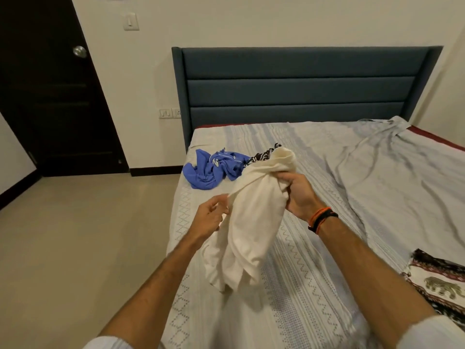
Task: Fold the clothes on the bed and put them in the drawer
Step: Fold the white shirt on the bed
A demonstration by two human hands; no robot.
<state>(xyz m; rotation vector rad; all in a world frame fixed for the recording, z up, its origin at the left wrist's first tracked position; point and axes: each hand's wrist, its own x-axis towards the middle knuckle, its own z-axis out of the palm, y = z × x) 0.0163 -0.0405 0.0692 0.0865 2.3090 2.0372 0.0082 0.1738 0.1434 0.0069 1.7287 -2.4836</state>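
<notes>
My left hand [210, 217] and right hand [299, 195] clamp the unfolded cream garment [251, 227] above the bed [314, 260]; the blue garment [214, 168] awaits folding; no drawer visible.

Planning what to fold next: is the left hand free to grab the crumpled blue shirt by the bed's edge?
Probably not yet. The left hand pinches the cream cloth garment, as does the right hand. Nothing blocks the way to the crumpled blue shirt, lying exposed beyond.
</notes>
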